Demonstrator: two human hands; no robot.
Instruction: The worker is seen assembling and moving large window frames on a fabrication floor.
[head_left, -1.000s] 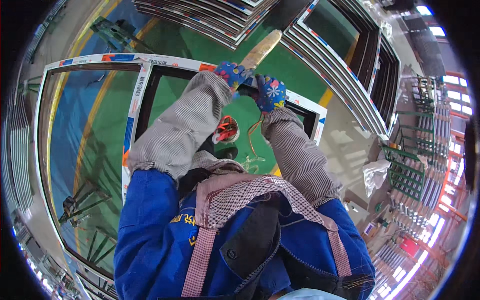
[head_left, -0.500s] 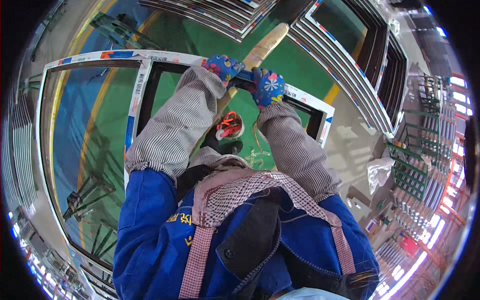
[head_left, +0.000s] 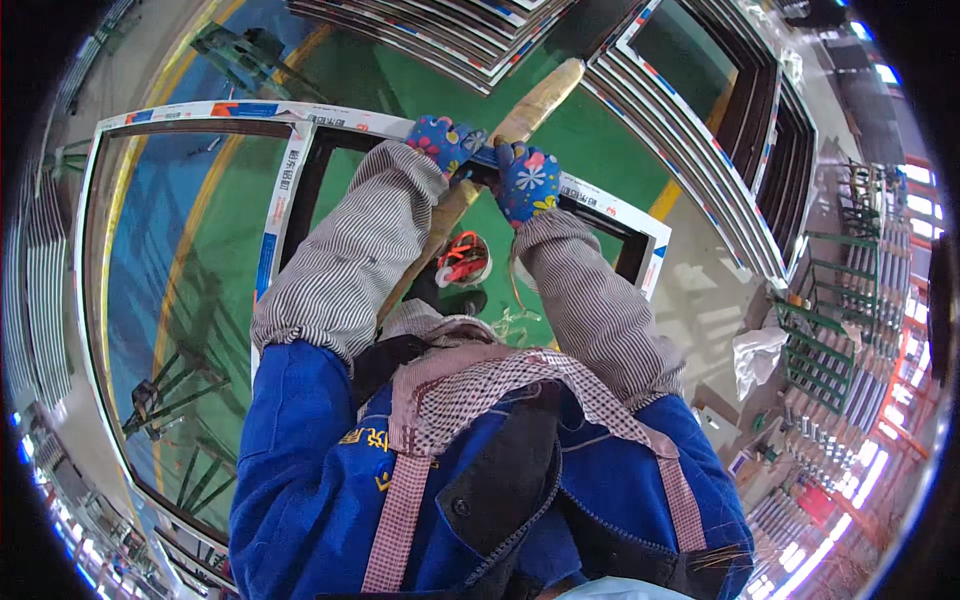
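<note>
A large window frame (head_left: 284,190) with dark inner edges and white printed protective film stretches before me, divided by a crossbar. My left hand (head_left: 443,144), in a blue flowered glove, is closed around its far rail. Close beside it, my right hand (head_left: 528,184) in a matching glove is wrapped over the same rail. A short blue stretch of rail shows between them. Passing beneath the rail is a long beam wrapped in tan material (head_left: 541,102). Striped sleeve covers reach down both forearms.
Under the frame, a small white bucket (head_left: 484,268) holds something with orange handles (head_left: 462,255). Stacked frames (head_left: 690,165) stand at the far right, and more frames (head_left: 430,45) lie at the far side. Dark metal stands (head_left: 170,390) show through the left opening. Green racks (head_left: 825,345) are at right.
My right hand has shifted slightly left along the rail, closer to my left hand. The whole view has moved a little; both hands stay on the frame.
</note>
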